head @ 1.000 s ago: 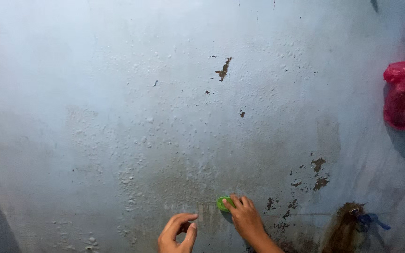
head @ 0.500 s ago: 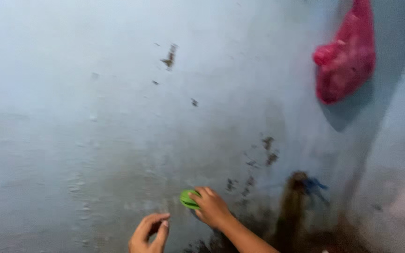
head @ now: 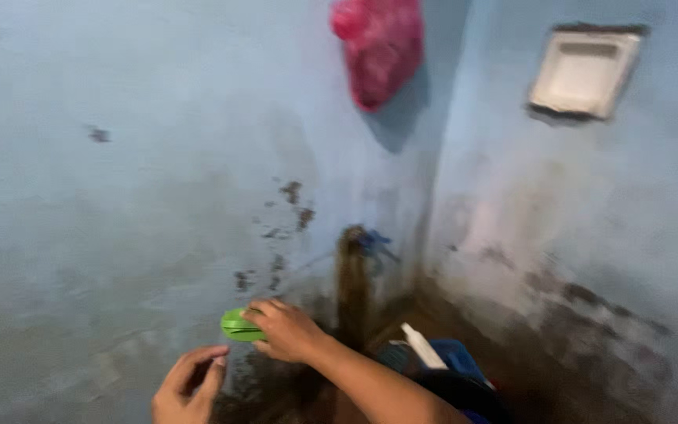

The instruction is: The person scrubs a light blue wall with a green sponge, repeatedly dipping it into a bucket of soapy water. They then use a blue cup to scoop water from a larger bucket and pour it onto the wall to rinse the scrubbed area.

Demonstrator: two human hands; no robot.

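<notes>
The right hand (head: 288, 330) is curling its fingers over a small green scrubber (head: 238, 325), pressing it against the stained, pale blue wall (head: 119, 196). The left hand (head: 186, 386) is hovering just below, fingers loosely curled and holding nothing, near the rounded plastic scrubber

The wall (head: 119, 196) is painted light blue and looks matt, with dark spots where the paint has chipped off and a rough, dirty brown patch low down. The green scrubber (head: 238, 324) in the right hand (head: 288, 330) looks like smooth plastic. The red bag (head: 382, 43) hanging up is thin, crinkly plastic. The white box (head: 585, 71) on the side wall looks smooth and hard.
</notes>
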